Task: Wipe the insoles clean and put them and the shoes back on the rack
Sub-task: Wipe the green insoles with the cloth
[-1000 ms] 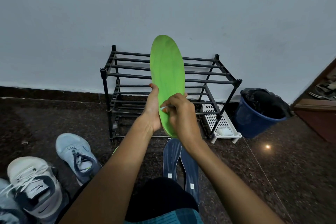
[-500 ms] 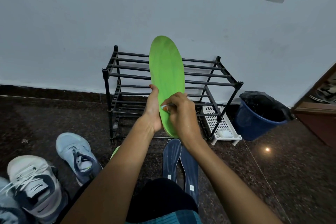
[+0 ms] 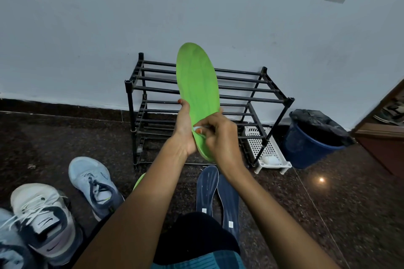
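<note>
I hold a bright green insole [image 3: 197, 85] upright in front of the black shoe rack [image 3: 240, 91]. My left hand [image 3: 184, 129] grips its left edge near the heel. My right hand [image 3: 220, 135] pinches a small white wipe [image 3: 197, 128] against the insole's lower part. Two dark blue insoles [image 3: 215, 190] lie on the floor below my hands. The tip of a second green insole [image 3: 140, 180] peeks out beside my left forearm. A light blue sneaker [image 3: 94, 183] and a white and grey sneaker [image 3: 41, 218] stand at the lower left.
The rack's shelves hold nothing and it stands against a pale wall. A white perforated tray [image 3: 265, 150] sits under its right end. A blue bin with a black liner [image 3: 312, 140] stands to the right, with a brown cabinet [image 3: 384, 144] beyond. The floor is dark polished stone.
My hands and the green insole keep nearly the same pose. The right hand has shifted slightly on the lower part of the insole. The view has dropped a little.
</note>
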`<state>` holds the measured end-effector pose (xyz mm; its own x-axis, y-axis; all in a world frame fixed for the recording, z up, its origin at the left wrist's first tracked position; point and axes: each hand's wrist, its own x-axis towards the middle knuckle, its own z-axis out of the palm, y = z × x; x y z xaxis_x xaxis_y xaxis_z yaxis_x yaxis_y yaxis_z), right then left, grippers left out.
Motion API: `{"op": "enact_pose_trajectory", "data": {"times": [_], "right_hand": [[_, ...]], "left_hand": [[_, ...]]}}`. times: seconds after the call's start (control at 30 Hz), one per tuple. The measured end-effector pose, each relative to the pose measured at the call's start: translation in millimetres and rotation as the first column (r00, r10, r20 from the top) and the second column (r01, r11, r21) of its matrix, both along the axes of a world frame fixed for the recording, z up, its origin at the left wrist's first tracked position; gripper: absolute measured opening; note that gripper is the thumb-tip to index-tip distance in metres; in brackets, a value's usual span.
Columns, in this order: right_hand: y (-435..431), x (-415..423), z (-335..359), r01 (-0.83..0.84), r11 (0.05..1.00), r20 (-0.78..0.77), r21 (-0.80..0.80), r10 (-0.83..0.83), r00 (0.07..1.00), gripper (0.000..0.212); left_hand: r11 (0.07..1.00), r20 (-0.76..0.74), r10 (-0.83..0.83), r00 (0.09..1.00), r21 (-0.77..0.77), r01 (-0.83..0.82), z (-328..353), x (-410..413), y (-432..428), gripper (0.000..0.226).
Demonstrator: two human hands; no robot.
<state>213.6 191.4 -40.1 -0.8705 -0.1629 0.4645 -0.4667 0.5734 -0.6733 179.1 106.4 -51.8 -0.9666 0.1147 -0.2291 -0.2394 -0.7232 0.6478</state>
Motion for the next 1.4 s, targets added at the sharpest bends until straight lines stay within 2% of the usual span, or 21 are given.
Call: {"op": "enact_pose_trajectory", "data": {"times": [0.2,0.43,0.63,0.87,0.97,1.17,1.3,1.4], "right_hand": [[8.6,-27.4,6.1,0.041,0.999,0.024,-0.018,-0.041,0.999,0.007],[2.8,-3.9,-5.9,-0.058,0.998,0.007,-0.034,0.058,0.998,0.012],[10.2,-27.0,2.3,-0.009,1.000,0.031,-0.030,0.010,0.999,0.005],[10.8,-16.4,5.6,-0.131,0.991,0.106,0.002,0.130,0.986,0.007],[9.3,-13.7,3.8,-0.126,0.992,0.101,0.001,0.126,0.987,0.010],[11.1,-25.6,4.7,-0.007,1.000,0.070,-0.018,0.008,0.997,0.007],[9.5,-15.3,3.0,-0.033,0.998,0.056,-0.051,0.036,0.998,0.009],[4.9,-0.6,-0.1,-0.067,0.998,0.010,0.014,0.067,0.998,0.013]], "left_hand": [[0.999,-0.017,0.008,1.000,-0.034,-0.008,-0.1,1.4,2.6,0.073],[1.000,0.003,0.023,1.000,-0.010,-0.023,3.5,-2.9,-3.4,0.084],[0.999,0.007,0.037,0.999,-0.003,-0.037,3.2,1.3,1.9,0.077],[0.998,0.015,0.053,0.998,-0.022,-0.053,4.7,-1.2,-0.1,0.081],[0.999,0.031,0.040,0.999,-0.009,-0.040,5.7,0.1,0.6,0.084],[0.998,0.012,0.038,0.999,-0.045,-0.038,5.0,4.1,3.6,0.078],[0.999,-0.008,0.032,0.999,-0.029,-0.032,5.4,4.1,0.7,0.081],[1.000,-0.024,0.000,1.000,0.012,0.000,7.3,3.4,-2.4,0.085]]}}
